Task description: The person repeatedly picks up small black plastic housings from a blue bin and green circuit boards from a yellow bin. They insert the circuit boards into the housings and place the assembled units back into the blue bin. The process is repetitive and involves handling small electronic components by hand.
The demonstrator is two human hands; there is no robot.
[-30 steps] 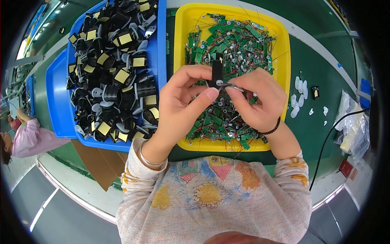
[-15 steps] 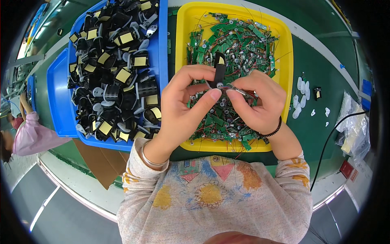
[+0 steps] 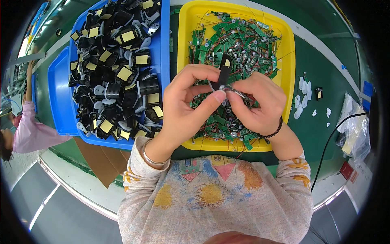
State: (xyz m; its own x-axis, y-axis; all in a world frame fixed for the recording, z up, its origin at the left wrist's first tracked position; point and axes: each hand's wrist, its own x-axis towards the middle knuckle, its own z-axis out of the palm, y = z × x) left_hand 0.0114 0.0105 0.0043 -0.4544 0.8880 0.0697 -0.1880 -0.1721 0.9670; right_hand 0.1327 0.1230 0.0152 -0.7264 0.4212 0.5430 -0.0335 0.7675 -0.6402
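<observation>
Over the yellow tray, my left hand grips a black plastic housing with a pale yellow pad near its upper end. Thumb and fingers pinch it at its lower end. My right hand is closed on a small circuit board, pressed against the housing's lower end. Fingertips of both hands nearly meet there and hide how the two parts join. Beneath my hands, a heap of green circuit boards with thin wires and small round parts fills the tray.
To the left stands a blue bin heaped with black housings bearing yellow pads. Another blue tray sits beyond it. White oval pieces, a lone black part, a clear plastic bag and a black cable lie right. A person in pink is far left.
The black housing has tilted slightly to the right, and the board has turned a little in my right fingers. Both hands keep their grip. The person far left has raised an arm.
</observation>
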